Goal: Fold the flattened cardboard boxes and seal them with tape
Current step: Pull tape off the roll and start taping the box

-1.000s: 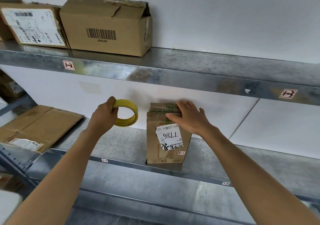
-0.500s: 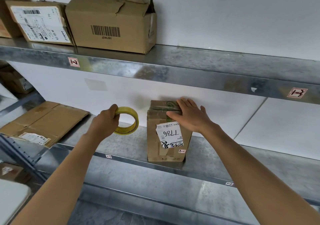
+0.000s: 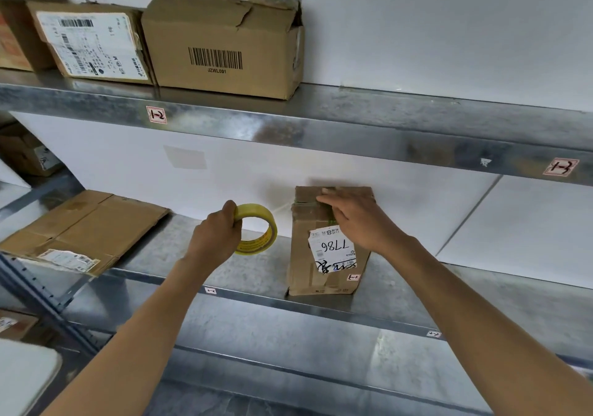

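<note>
Head view: I am gripping the tape roll (image 3: 256, 234) in my left hand (image 3: 215, 239), fingers curled round its left rim, and holding it above the shelf (image 3: 224, 274), just left of the small box (image 3: 324, 255). I am pressing my right hand (image 3: 356, 220) on the box's upper front with nearly straight fingers; it is grasping nothing. A thin strip of tape appears to be stretching from the roll to the box's top left corner. The box is standing folded and upright at the shelf's near edge. I am judging its sealing as under way, with the strip not yet cut. One flattened cardboard box (image 3: 80, 226) is lying at the left, awaiting folding and taping.
</note>
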